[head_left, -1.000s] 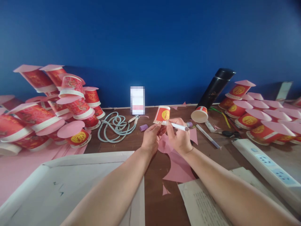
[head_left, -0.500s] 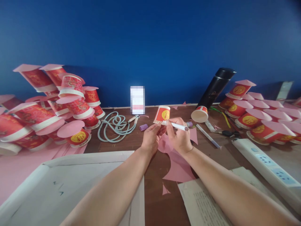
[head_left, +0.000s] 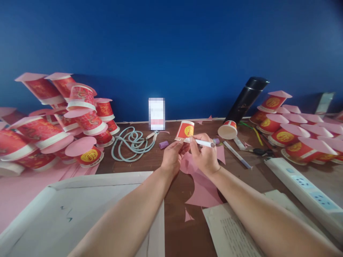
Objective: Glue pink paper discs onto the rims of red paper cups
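Note:
My left hand (head_left: 174,155) grips a red paper cup (head_left: 185,129) by its white rim, bottom end up. The cup carries a yellow round emblem, and small dark marks run along part of the rim. In my right hand (head_left: 205,155) is a white marker (head_left: 204,142), its tip end at the cup's rim; whether the tip touches cannot be made out. A purple marker cap (head_left: 163,144) lies left of my hands. Beneath them is a pink paper offcut (head_left: 203,191) with curved cut edges.
Red cups with pink paper tops stand in piles at left (head_left: 44,134) and right (head_left: 297,142). A black bottle (head_left: 246,100) leans on the wall near another paper cup (head_left: 227,130). A coiled cable (head_left: 128,144), second marker (head_left: 237,154), power strip (head_left: 302,184) and white box lid (head_left: 102,210) lie around.
Almost nothing differs. The cup and the marker in my hands have shifted very slightly; both hands keep their grips.

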Demonstrator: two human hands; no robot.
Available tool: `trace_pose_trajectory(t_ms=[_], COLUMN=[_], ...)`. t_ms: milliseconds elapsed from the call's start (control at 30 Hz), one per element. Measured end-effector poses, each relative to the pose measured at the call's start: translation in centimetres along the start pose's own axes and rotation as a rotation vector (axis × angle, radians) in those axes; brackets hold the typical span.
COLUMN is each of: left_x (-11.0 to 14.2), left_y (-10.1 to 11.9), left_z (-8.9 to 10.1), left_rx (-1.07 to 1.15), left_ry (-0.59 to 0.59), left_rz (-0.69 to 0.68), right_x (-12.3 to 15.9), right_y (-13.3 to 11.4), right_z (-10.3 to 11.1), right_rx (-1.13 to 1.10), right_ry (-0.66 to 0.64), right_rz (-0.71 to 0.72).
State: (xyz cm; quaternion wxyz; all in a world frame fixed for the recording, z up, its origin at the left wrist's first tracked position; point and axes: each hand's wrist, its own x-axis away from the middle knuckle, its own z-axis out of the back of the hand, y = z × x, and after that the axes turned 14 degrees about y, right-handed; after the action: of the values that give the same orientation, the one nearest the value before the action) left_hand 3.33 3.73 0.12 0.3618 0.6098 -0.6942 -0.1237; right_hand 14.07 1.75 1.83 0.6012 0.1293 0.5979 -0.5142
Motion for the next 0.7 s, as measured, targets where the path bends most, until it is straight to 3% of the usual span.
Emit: trace_pose_trajectory(t_ms=[700], left_x=[0.02], left_y=[0.21], left_z=[-0.04], left_rx=[0.005], left_ry=[0.023], left_rz=[-0.007], right_x=[0.21], right_y=[-0.17], right_z=[-0.03], right_rx=[0.005], right_ry=[-0.018], right_rz=[-0.038])
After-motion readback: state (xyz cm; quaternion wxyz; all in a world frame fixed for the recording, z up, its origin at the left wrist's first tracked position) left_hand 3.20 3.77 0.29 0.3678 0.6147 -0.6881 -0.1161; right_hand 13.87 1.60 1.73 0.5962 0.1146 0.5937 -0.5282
